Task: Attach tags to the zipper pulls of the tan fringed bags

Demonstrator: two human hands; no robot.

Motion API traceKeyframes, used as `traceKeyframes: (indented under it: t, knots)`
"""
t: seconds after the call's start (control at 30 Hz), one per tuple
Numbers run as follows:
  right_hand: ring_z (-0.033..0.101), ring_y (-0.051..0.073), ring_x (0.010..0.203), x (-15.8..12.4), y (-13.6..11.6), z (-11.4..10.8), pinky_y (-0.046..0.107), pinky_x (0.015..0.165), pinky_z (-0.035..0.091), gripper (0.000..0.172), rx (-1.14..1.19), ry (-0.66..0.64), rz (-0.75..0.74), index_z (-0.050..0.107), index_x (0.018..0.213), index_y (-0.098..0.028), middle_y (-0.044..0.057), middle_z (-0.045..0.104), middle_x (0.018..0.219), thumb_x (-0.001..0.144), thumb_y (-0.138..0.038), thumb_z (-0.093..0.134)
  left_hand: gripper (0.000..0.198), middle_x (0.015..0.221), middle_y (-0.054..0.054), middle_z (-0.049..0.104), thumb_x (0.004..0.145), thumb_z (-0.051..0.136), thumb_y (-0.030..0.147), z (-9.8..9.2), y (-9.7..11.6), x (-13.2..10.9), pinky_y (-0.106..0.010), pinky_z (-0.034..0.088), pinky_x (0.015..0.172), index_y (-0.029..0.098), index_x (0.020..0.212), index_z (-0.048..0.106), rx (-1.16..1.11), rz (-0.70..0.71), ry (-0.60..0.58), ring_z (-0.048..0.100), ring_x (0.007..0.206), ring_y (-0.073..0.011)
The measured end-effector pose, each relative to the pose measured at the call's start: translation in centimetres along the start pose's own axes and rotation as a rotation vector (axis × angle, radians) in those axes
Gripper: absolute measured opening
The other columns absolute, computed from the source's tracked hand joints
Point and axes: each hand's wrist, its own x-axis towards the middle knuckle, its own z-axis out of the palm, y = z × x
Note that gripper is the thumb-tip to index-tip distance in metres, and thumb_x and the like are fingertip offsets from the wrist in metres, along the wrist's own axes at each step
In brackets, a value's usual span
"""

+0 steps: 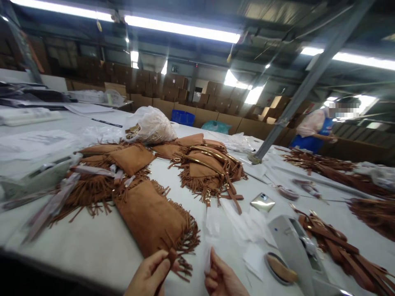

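My left hand (pixel 151 273) is at the bottom centre, thumb and fingers pinched on a brown strap (pixel 169 263). Just right of it, my right hand (pixel 222 274) pinches a thin translucent white strip (pixel 207 259). Beyond my left hand lies a large brown suede bag (pixel 151 218) with fringe along its edges. More fringed bags (pixel 131 158) are heaped behind it, some with straps in pale wrapping. Another pile of fringed bags with gold curved bars (pixel 205 164) lies at the table's centre.
A grey tape dispenser (pixel 296 242) and a phone (pixel 262 202) are at the right, near brown straps (pixel 336 246). A plastic bag (pixel 151 125) sits behind the bags. A grey post (pixel 308 82) rises from the table. A person in a blue apron (pixel 311 135) stands at the far right.
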Motion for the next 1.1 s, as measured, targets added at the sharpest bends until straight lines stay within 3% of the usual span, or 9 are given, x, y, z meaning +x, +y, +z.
traceKeyframes:
  t: [0.07, 0.13, 0.3, 0.53, 0.63, 0.77, 0.87, 1.0, 1.1]
  knots:
    - [0.031, 0.003, 0.037, -0.5, 3.5, 1.8, 0.014, 0.036, 0.022, 0.035, 0.002, -0.074, 0.148, 0.059, 0.069, -0.017, -0.01, 0.037, 0.045, 0.062, -0.045, 0.079, 0.057, 0.033, 0.01, 0.042, 0.071, 0.052, 0.072, -0.2, 0.5, 0.0, -0.015, 0.023, 0.028, 0.017, 0.085, 0.055, -0.06, -0.095, -0.077, 0.03, 0.025, -0.0059]
    - [0.03, 0.002, 0.037, -0.7, 5.9, 2.9, 0.013, 0.036, 0.02, 0.04, -0.005, -0.13, 0.206, 0.062, 0.078, -0.017, -0.01, 0.037, 0.044, 0.06, -0.047, 0.08, 0.056, 0.033, 0.009, 0.046, 0.071, 0.054, 0.07, -0.5, 0.9, -0.1, -0.014, 0.024, 0.027, 0.016, 0.088, 0.054, -0.12, -0.134, -0.108, 0.03, 0.024, -0.006]
    - [0.026, 0.002, 0.033, -0.7, 8.3, 2.9, 0.014, 0.036, 0.018, 0.046, -0.141, -0.18, 0.143, 0.062, 0.085, -0.019, -0.011, 0.041, 0.039, 0.055, -0.049, 0.083, 0.049, 0.032, 0.008, 0.048, 0.071, 0.058, 0.065, -0.9, 0.9, -0.4, -0.013, 0.024, 0.026, 0.017, 0.081, 0.052, -0.163, -0.159, -0.138, 0.034, 0.023, -0.0062]
    - [0.031, 0.003, 0.035, -2.2, 7.8, 2.8, 0.018, 0.039, 0.019, 0.051, -0.354, -0.18, 0.027, 0.056, 0.055, -0.013, -0.005, 0.045, 0.038, 0.061, -0.061, 0.073, 0.043, 0.03, 0.01, 0.041, 0.074, 0.059, 0.059, -0.7, 0.8, -0.8, -0.014, 0.015, 0.026, 0.016, 0.074, 0.054, -0.101, -0.101, -0.132, 0.032, 0.023, -0.0058]
    - [0.03, 0.003, 0.036, -2.5, 7.3, 3.2, 0.019, 0.04, 0.022, 0.046, -0.416, -0.175, -0.006, 0.059, 0.051, -0.011, -0.007, 0.042, 0.037, 0.059, -0.053, 0.078, 0.041, 0.031, 0.01, 0.039, 0.076, 0.057, 0.057, -0.7, 0.6, -0.8, -0.014, 0.016, 0.027, 0.016, 0.075, 0.055, -0.05, -0.077, -0.129, 0.032, 0.024, -0.0058]
    - [0.049, 0.009, 0.05, -2.3, 6.5, 3.6, 0.02, 0.049, 0.038, 0.04, -0.204, 0.037, -0.095, 0.067, 0.062, -0.011, -0.002, 0.06, 0.052, 0.049, -0.045, 0.085, 0.039, 0.034, 0.012, 0.036, 0.08, 0.052, 0.057, -1.0, 0.1, -0.8, -0.015, 0.023, 0.027, 0.018, 0.074, 0.052, -0.055, -0.017, -0.047, 0.026, 0.024, -0.005]
    - [0.057, 0.011, 0.061, -2.2, 5.7, 3.9, 0.021, 0.055, 0.044, 0.041, 0.016, 0.214, -0.107, 0.067, 0.068, -0.015, -0.001, 0.068, 0.067, 0.043, -0.04, 0.088, 0.036, 0.044, 0.009, 0.043, 0.081, 0.053, 0.052, -1.2, 0.0, -1.1, -0.016, 0.026, 0.029, 0.018, 0.07, 0.051, -0.086, 0.032, -0.049, 0.024, 0.028, -0.0033]
    - [0.057, 0.011, 0.061, -2.4, 4.8, 4.6, 0.022, 0.055, 0.045, 0.04, 0.134, 0.258, -0.085, 0.064, 0.067, -0.017, -0.002, 0.068, 0.065, 0.043, -0.036, 0.089, 0.029, 0.049, 0.008, 0.041, 0.085, 0.052, 0.041, -0.9, 0.2, -1.8, -0.016, 0.024, 0.034, 0.014, 0.085, 0.063, -0.015, 0.084, -0.046, 0.028, 0.035, -0.0041]
    - [0.057, 0.011, 0.058, -2.5, 4.6, 5.0, 0.023, 0.055, 0.046, 0.041, 0.174, 0.242, -0.067, 0.063, 0.07, -0.017, -0.003, 0.067, 0.063, 0.045, -0.035, 0.089, 0.028, 0.05, 0.007, 0.039, 0.086, 0.052, 0.037, -0.6, 0.5, -2.2, -0.017, 0.025, 0.039, 0.013, 0.082, 0.067, 0.067, 0.128, -0.035, 0.032, 0.042, -0.0054]
